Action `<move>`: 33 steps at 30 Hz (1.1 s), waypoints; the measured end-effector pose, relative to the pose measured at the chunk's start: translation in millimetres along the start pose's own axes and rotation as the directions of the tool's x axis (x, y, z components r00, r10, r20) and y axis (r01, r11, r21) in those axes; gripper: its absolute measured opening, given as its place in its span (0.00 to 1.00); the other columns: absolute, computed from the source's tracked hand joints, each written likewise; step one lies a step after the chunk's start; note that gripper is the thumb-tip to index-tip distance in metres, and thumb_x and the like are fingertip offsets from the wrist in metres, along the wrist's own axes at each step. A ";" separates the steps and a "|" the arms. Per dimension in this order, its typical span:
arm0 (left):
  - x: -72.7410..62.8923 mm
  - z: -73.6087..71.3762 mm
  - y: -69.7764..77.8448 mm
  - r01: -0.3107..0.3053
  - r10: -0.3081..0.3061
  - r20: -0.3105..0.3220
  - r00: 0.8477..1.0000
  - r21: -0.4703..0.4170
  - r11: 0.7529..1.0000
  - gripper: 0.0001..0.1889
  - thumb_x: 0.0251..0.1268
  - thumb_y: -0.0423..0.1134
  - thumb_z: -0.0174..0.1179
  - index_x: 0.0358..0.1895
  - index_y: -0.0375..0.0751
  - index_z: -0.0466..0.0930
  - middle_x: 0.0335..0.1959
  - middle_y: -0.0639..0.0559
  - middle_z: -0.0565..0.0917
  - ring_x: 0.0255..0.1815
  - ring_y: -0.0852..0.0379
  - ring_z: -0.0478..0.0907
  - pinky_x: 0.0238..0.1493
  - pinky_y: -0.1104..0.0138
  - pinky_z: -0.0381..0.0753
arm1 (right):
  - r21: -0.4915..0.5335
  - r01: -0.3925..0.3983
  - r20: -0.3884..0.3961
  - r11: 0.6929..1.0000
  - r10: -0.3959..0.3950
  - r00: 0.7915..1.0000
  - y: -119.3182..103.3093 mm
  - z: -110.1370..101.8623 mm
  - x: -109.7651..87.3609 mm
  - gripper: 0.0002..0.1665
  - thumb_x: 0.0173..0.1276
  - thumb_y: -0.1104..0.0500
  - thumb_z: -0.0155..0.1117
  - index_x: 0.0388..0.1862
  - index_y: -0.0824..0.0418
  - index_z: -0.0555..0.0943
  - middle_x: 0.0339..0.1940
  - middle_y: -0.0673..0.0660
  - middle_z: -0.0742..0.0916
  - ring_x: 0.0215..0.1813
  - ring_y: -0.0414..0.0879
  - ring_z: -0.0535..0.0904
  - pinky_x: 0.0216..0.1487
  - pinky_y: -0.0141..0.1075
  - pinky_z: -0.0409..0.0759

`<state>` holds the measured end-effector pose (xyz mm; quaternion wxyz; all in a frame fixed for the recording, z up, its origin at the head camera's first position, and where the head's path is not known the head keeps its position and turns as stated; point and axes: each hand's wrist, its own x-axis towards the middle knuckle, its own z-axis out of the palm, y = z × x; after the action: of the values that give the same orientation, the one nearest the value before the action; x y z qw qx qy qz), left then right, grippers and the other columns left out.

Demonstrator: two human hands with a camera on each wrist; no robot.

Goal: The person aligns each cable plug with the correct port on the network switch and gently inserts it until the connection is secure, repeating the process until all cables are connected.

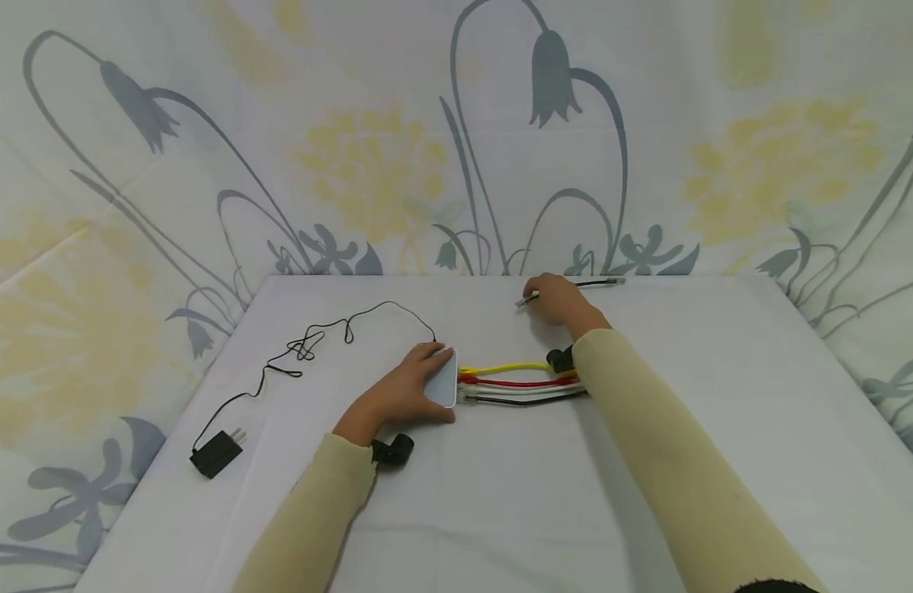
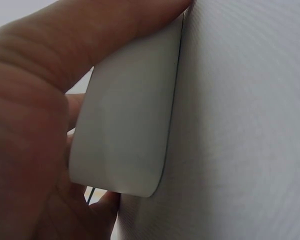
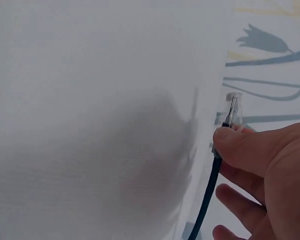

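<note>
My left hand (image 1: 397, 387) grips a small white network box (image 1: 442, 384) by its opposite edges, thumb on the near side and fingers on the far side. In the left wrist view the box's smooth side (image 2: 130, 115) sits against the table cloth. At the back of the table, my right hand (image 1: 559, 301) pinches a short black Ethernet cable (image 1: 596, 283) between thumb and finger, just behind its clear plug (image 3: 233, 107). Four cables run from the box's right side: a yellow cable (image 1: 508, 367), a red cable (image 1: 516, 383), a white cable and another black cable (image 1: 526, 402).
A thin black cord (image 1: 269, 369) winds leftward from the box to a black power adapter (image 1: 216, 454) on the white table (image 1: 501, 511). Behind the table's back edge hangs a flowered cloth (image 1: 382, 189). My right forearm (image 1: 671, 445) overlaps the cables' far ends.
</note>
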<state>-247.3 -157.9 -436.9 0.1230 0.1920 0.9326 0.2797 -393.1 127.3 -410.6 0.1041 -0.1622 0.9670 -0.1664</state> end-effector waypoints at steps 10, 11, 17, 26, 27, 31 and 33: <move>2.3 -1.8 -0.1 -0.012 0.012 -0.002 1.000 0.025 1.000 0.53 0.45 0.54 0.75 0.77 0.53 0.55 0.78 0.51 0.52 0.78 0.49 0.51 0.71 0.54 0.63 | 0.053 0.078 -0.025 0.996 -0.077 0.997 -9.5 7.2 -13.4 0.16 0.74 0.62 0.51 0.59 0.60 0.74 0.65 0.61 0.77 0.68 0.58 0.70 0.67 0.51 0.68; 2.3 -1.9 -0.1 -0.011 0.011 -0.002 1.000 0.022 1.000 0.53 0.44 0.54 0.75 0.77 0.53 0.55 0.78 0.51 0.52 0.78 0.49 0.50 0.71 0.54 0.63 | 0.055 0.086 -0.028 0.995 -0.085 0.996 -11.0 7.8 -14.9 0.16 0.74 0.62 0.51 0.59 0.60 0.74 0.65 0.61 0.78 0.68 0.58 0.70 0.67 0.51 0.68; 1.1 -0.9 -0.4 -0.007 0.007 0.008 1.000 0.000 1.000 0.54 0.44 0.54 0.76 0.77 0.53 0.55 0.78 0.50 0.51 0.78 0.48 0.50 0.71 0.53 0.62 | 0.053 0.111 -0.027 0.992 -0.109 0.994 -20.1 11.4 -24.7 0.15 0.74 0.60 0.53 0.58 0.58 0.74 0.61 0.59 0.80 0.65 0.57 0.72 0.65 0.50 0.70; 1.1 0.8 -1.1 -0.005 0.005 0.016 1.000 0.005 1.000 0.54 0.46 0.55 0.75 0.77 0.52 0.54 0.78 0.49 0.50 0.79 0.46 0.48 0.72 0.51 0.61 | 0.123 0.103 0.003 0.987 -0.104 0.995 -33.9 17.9 -41.8 0.15 0.75 0.56 0.54 0.58 0.56 0.73 0.61 0.57 0.80 0.63 0.54 0.73 0.64 0.48 0.70; 1.3 1.1 -1.1 -0.001 0.001 0.017 1.000 0.005 1.000 0.54 0.46 0.55 0.75 0.77 0.53 0.54 0.78 0.49 0.50 0.79 0.46 0.48 0.72 0.52 0.61 | 0.126 0.101 0.003 0.987 -0.102 0.995 -35.3 19.3 -43.4 0.15 0.75 0.55 0.54 0.58 0.56 0.73 0.61 0.57 0.80 0.63 0.53 0.73 0.64 0.48 0.70; 1.6 0.9 -0.1 0.013 -0.013 0.017 1.000 -0.002 1.000 0.54 0.45 0.55 0.75 0.77 0.53 0.54 0.78 0.49 0.50 0.79 0.46 0.49 0.72 0.51 0.61 | 0.159 0.096 -0.010 0.983 -0.096 0.995 -39.7 25.0 -50.4 0.15 0.75 0.54 0.54 0.58 0.55 0.72 0.61 0.57 0.80 0.64 0.52 0.74 0.65 0.47 0.70; 1.8 1.0 -0.7 0.012 -0.012 0.014 1.000 -0.009 1.000 0.54 0.45 0.55 0.75 0.77 0.53 0.55 0.78 0.50 0.50 0.79 0.47 0.49 0.72 0.51 0.60 | 0.182 0.093 -0.019 0.979 -0.091 0.996 -41.6 28.8 -52.9 0.15 0.75 0.54 0.55 0.57 0.55 0.72 0.61 0.56 0.80 0.64 0.51 0.74 0.65 0.47 0.70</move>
<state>-248.7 -157.2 -438.4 0.1320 0.1878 0.9316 0.2820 -325.2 100.3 -414.5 0.1056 -0.1955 0.9398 -0.2597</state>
